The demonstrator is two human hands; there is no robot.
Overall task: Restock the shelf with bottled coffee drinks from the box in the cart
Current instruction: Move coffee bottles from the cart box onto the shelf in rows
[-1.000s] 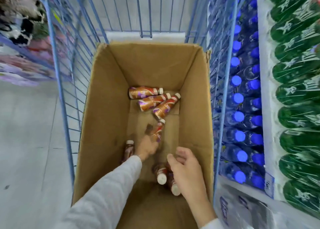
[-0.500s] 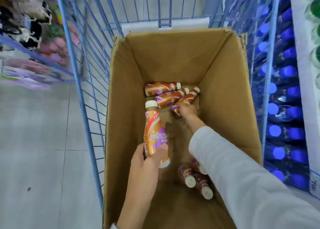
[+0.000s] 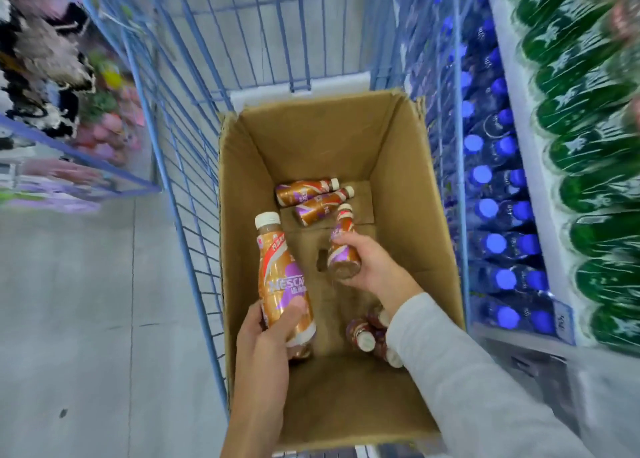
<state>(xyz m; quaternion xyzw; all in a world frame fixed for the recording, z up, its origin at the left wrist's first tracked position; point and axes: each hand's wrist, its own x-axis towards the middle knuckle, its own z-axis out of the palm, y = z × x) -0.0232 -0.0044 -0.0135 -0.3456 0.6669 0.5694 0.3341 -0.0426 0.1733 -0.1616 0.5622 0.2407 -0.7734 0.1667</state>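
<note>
1. The left hand [image 3: 266, 340] had its grip closed round the lower part of a coffee bottle [image 3: 282, 277], with the thumb lying across the label.
2. That bottle stood nearly upright, white cap on top, over the left side of the open cardboard box [image 3: 311, 135].
3. The right hand [image 3: 375, 267] gripped a second bottle [image 3: 343, 246] round its lower half. The bottle was tilted, with its cap pointing toward the far end of the box and its brown base toward the camera.
4. Whether either held bottle was above the box rim or below it could not be told.
5. Two more bottles [image 3: 306, 191] lay on their sides at the far end of the box floor, touching each other, caps to the right.
6. A cluster of bottles [image 3: 362, 334] lay at the near right of the box floor, partly hidden by the grey sleeve [image 3: 467, 371].
7. The box stood inside a blue wire cart [image 3: 194, 215] on a grey floor [image 3: 69, 302].
8. Just right of the cart, a shelf [image 3: 512, 73] carried rows of blue-capped bottles [image 3: 491, 208], with green bottles [image 3: 595, 146] beyond them.
</note>
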